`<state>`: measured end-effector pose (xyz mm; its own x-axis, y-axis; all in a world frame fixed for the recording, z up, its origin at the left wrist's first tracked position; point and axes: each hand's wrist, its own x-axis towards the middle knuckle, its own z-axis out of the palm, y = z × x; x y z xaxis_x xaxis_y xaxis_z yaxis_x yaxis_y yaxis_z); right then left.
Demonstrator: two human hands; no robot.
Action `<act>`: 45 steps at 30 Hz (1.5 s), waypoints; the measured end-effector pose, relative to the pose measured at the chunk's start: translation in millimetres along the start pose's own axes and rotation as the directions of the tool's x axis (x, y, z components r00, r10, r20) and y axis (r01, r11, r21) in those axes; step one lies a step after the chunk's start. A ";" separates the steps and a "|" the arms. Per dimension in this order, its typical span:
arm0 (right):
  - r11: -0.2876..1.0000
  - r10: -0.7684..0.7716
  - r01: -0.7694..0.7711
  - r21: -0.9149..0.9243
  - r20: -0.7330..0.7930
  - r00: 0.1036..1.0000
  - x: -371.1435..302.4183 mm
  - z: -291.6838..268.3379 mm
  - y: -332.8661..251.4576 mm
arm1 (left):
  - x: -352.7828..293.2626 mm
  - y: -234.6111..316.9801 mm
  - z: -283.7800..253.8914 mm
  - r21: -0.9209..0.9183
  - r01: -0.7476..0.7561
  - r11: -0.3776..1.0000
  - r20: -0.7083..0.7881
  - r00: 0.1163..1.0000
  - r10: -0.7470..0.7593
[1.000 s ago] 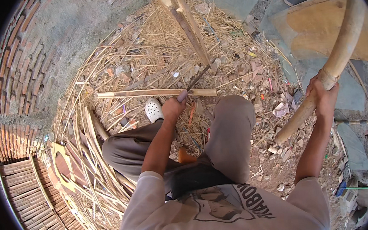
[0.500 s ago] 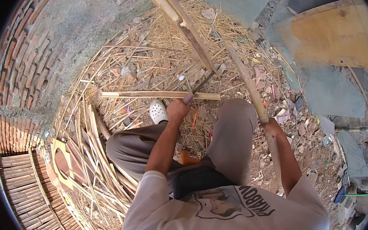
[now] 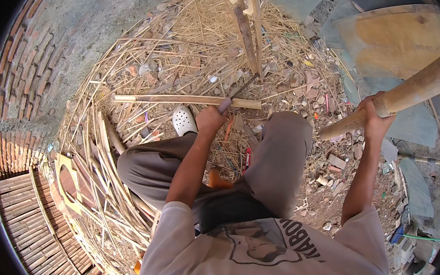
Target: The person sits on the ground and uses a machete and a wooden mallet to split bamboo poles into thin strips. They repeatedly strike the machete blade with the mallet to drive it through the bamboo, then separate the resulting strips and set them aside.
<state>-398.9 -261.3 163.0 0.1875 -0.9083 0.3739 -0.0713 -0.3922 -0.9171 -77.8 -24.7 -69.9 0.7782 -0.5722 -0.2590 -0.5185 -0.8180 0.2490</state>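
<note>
My left hand [image 3: 210, 120] is closed around the handle of a long-bladed knife [image 3: 243, 87], in front of my knees. The dark blade reaches up to the right, to the lower end of a split bamboo length [image 3: 245, 33]. That bamboo's two halves stand apart at the top and come together near the blade. Off to the right, my right hand [image 3: 374, 117] grips a thick bamboo pole [image 3: 424, 83] near its lower end. The pole slants up to the right, clear of the ground. A split bamboo strip [image 3: 175, 100] lies under my left hand.
Straw and bamboo shavings [image 3: 196, 45] cover the rubble ground. Long bamboo strips [image 3: 110, 173] are heaped at my left beside a brick wall [image 3: 22, 86] and a bamboo slat panel [image 3: 40, 232]. Flat grey sheets [image 3: 405, 105] and a brownish board [image 3: 394, 38] lie at right.
My right hand has lifted the pole from beside my knee and swung it out to the right. The split bamboo is more upright, its halves more visibly parted. The knife stays at its lower end.
</note>
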 end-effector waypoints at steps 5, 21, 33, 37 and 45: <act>0.511 0.796 -0.231 -0.828 0.355 0.491 -196.7 -19.8 266.8 | -4.1 17.5 -3.3 -0.049 -0.159 0.986 -0.028 0.987 0.158; 0.212 0.606 -0.560 -0.801 -0.342 0.718 -336.6 -204.0 240.6 | 7.8 -58.9 73.3 0.015 -0.028 0.999 0.032 0.999 0.028; 0.147 0.684 -0.772 -0.618 -0.500 0.531 -406.1 -190.1 260.9 | -100.6 12.2 112.0 -0.636 0.748 -0.188 0.768 0.637 -0.066; 0.869 0.227 -0.318 -0.379 -0.264 0.937 -244.0 -151.1 154.5 | -131.8 49.3 61.5 -0.594 0.791 -0.142 0.791 0.607 0.075; 0.801 0.438 -0.163 -0.576 0.377 0.816 -156.4 -10.0 -40.5 | -204.3 89.0 -71.1 -0.765 0.509 0.395 0.635 0.698 0.330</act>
<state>-435.1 -104.8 143.1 0.4915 -0.8581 -0.1487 -0.6524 -0.2497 -0.7156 -257.8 23.6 71.6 0.1472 -0.7071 -0.6917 0.4619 -0.5692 0.6802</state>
